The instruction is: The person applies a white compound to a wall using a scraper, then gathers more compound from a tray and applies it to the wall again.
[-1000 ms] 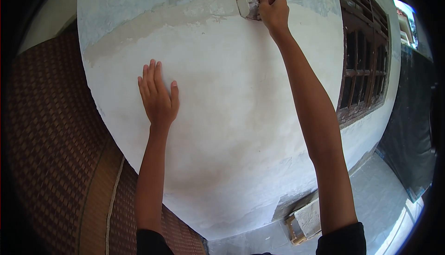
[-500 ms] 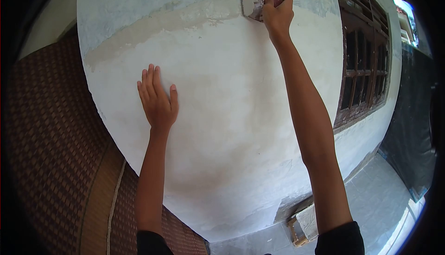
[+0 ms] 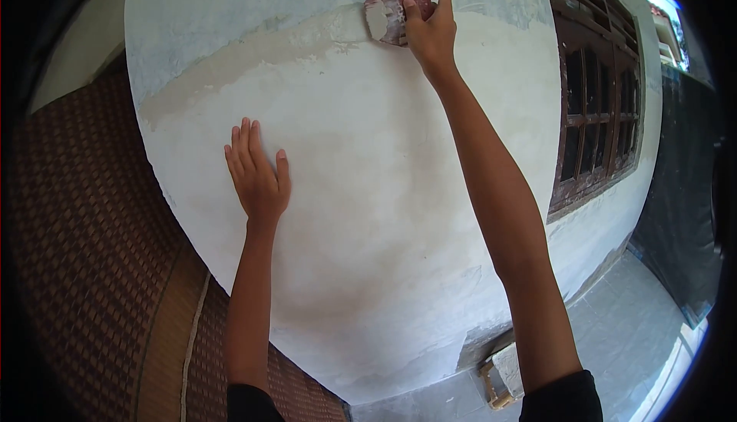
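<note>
My right hand (image 3: 432,34) grips a reddish putty scraper (image 3: 389,16) with pale filler smeared over its blade. The blade lies against the wall (image 3: 361,168) near the top, at the right end of a grey-beige band of filler (image 3: 230,65). Below that band the wall is whitish; above it the surface is bluish and patchy. Lower and to the left, my left hand (image 3: 259,180) rests flat on the wall, fingers stretched out and holding nothing.
A brown woven panel (image 3: 84,245) borders the wall on the left. At right is a dark wooden window (image 3: 595,107), with a black sheet (image 3: 679,191) beyond it. A small wooden stool-like object (image 3: 503,376) stands on the grey tiled floor (image 3: 614,330).
My right hand has slid the scraper left along the filler band and slightly down in view. My left hand stays flat on the wall; the view has shifted a little.
</note>
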A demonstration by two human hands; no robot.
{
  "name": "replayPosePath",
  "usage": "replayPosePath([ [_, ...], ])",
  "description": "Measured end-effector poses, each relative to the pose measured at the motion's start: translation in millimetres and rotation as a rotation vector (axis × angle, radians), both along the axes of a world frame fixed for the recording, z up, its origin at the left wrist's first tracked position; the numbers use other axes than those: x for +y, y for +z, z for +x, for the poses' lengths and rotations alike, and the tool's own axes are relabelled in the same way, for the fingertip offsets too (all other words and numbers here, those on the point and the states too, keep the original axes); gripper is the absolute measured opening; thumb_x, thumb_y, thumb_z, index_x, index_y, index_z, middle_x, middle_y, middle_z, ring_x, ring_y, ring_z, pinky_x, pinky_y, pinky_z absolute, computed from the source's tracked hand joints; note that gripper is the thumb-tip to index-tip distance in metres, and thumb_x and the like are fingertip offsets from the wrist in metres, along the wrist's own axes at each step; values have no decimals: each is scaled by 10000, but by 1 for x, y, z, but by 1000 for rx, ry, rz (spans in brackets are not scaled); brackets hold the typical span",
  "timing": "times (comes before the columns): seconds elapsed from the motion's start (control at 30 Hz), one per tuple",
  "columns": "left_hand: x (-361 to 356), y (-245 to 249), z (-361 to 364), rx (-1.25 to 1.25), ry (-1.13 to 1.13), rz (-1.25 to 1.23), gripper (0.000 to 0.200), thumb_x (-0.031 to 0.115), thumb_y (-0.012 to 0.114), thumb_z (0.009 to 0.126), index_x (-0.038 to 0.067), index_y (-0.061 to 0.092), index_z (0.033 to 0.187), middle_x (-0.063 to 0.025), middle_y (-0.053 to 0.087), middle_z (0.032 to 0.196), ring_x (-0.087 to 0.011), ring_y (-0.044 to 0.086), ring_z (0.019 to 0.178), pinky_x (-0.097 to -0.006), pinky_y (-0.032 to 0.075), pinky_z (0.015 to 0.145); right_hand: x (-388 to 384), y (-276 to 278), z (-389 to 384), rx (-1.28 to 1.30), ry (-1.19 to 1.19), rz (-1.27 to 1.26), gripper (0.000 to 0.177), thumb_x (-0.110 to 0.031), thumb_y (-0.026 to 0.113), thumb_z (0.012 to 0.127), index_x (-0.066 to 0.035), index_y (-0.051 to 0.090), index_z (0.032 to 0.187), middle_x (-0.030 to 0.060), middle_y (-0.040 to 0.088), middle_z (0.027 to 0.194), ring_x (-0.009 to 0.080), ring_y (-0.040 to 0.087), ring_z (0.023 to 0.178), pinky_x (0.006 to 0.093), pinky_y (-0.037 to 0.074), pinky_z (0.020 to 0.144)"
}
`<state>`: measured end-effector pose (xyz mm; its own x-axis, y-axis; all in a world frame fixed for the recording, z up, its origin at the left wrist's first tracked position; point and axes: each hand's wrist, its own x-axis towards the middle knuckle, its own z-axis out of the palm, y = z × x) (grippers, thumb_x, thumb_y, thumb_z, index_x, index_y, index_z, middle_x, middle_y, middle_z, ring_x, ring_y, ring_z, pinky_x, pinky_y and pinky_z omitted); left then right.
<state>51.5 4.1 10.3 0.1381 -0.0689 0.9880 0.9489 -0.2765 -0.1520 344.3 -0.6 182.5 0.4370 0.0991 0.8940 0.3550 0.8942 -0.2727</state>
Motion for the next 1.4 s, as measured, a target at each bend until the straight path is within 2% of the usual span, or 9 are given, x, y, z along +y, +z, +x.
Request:
replayPosePath([
  [0.13, 0, 0, -1, 11, -11, -8, 576, 200, 490, 983, 12, 349, 1509, -159, 354, 1566, -343, 281, 1481, -552, 178, 1211, 28, 1, 8, -21, -155, -102, 377, -155, 664, 897, -76, 522, 1237, 202, 691, 1012, 363, 653, 979, 487, 366, 1004],
  [0.33, -1, 0, -1, 2, -10, 1, 577, 199, 494, 982, 16, 349, 1510, -158, 363, 1562, -341, 283, 1481, -550, 182, 1211, -7, -2, 1, 68, 34, 20, 369, -107, 660, 904, -25, 505, 1230, 224, 703, 968, 355, 696, 956, 424, 517, 888],
  [0.47, -1, 0, -2, 9, -14, -10, 575, 197, 499, 983, 10, 353, 1508, -164, 366, 1559, -344, 283, 1481, -548, 188, 1209, 24, 0, -5, -23, -264, -37, 375, -137, 687, 887, -57, 522, 1213, 212, 708, 968, 379, 688, 925, 462, 478, 921],
  [0.6, -1, 0, -3, 11, -19, 0, 578, 195, 503, 983, 9, 351, 1509, -163, 364, 1561, -346, 281, 1482, -548, 191, 1209, 11, -1, 21, 118, -157, -62, 361, -118, 665, 906, -45, 514, 1226, 206, 708, 980, 340, 700, 888, 448, 502, 883],
  [0.67, 0, -1, 0, 9, -20, 2, 581, 195, 506, 983, 10, 349, 1510, -164, 361, 1563, -347, 281, 1482, -548, 192, 1208, -11, -1, 15, 195, 163, -13, 349, -116, 654, 921, -41, 508, 1230, 200, 706, 994, 305, 702, 893, 426, 518, 867],
  [0.83, 0, -1, -4, 29, -46, -4, 582, 198, 510, 983, 9, 351, 1510, -163, 355, 1569, -345, 278, 1484, -548, 182, 1211, 22, 2, 12, -47, -247, -86, 369, -148, 680, 911, -46, 517, 1227, 218, 703, 1042, 309, 712, 918, 407, 526, 875],
  [0.97, -10, -2, -2, -5, -152, -54, 543, 194, 518, 988, 39, 384, 1490, -160, 388, 1542, -342, 312, 1464, -549, 166, 1216, -12, -19, 43, 173, 183, -108, 386, -130, 672, 938, -38, 505, 1274, 163, 694, 1081, 231, 664, 1014, 350, 537, 824],
  [1.1, -33, -34, 44, -53, -431, -115, 411, 121, 545, 985, 47, 487, 1386, -133, 529, 1379, -307, 481, 1308, -480, 335, 1137, -43, -92, 84, 217, 432, -135, 434, -143, 675, 969, 49, 501, 1317, 121, 663, 1149, 174, 655, 1022, 320, 547, 881],
  [1.4, -46, -225, 219, -15, -1144, -933, 320, 85, 589, 963, 54, 576, 1281, -136, 678, 1160, -270, 632, 1121, -409, 481, 977, -147, -412, 221, 618, 232, -704, 353, -161, 622, 1007, 37, 505, 1275, 140, 641, 1203, 187, 642, 1062, 338, 524, 906],
])
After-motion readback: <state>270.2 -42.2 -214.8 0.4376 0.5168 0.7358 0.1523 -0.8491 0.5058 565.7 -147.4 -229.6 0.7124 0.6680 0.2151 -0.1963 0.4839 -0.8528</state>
